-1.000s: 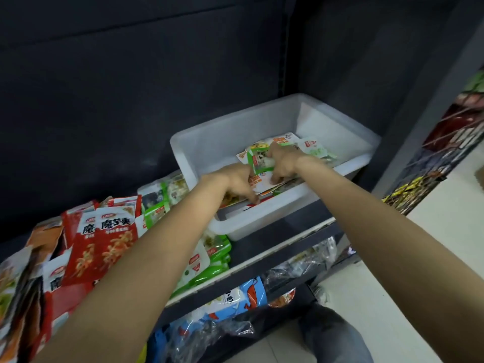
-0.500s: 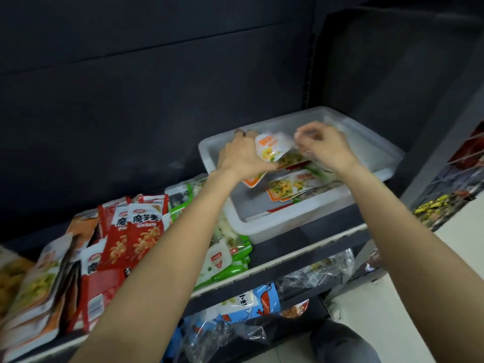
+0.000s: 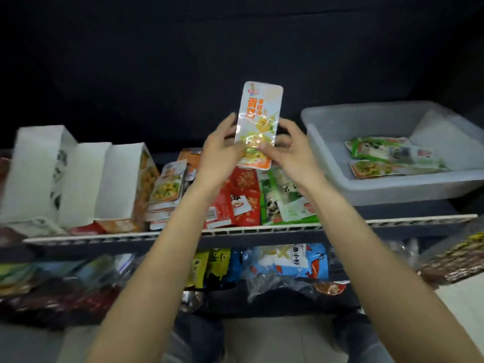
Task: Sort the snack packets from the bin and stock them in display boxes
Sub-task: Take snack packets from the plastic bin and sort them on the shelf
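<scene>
Both hands hold an orange and white snack packet [image 3: 259, 119] upright above the middle of the shelf. My left hand [image 3: 220, 150] grips its lower left edge and my right hand [image 3: 288, 153] pinches its lower right edge. The translucent white bin [image 3: 330, 121] stands on the shelf to the right, with several green and orange packets [image 3: 387, 158] left in it. White display boxes [image 3: 86, 179] stand at the shelf's left. Beside them lie rows of orange packets [image 3: 167, 189], red packets [image 3: 235, 200] and green packets [image 3: 285, 203].
The shelf's front edge [image 3: 262, 229] runs across the view. A lower shelf holds blue and white bags [image 3: 293, 263], yellow and black bags [image 3: 207, 265] and dark packets at left. More goods hang at the far right [image 3: 455, 258]. My knees show at the bottom over a tiled floor.
Both hands lifted the orange packet out of the bin and carried it left, over the stocked rows. The view turned left, bringing the white display boxes into sight.
</scene>
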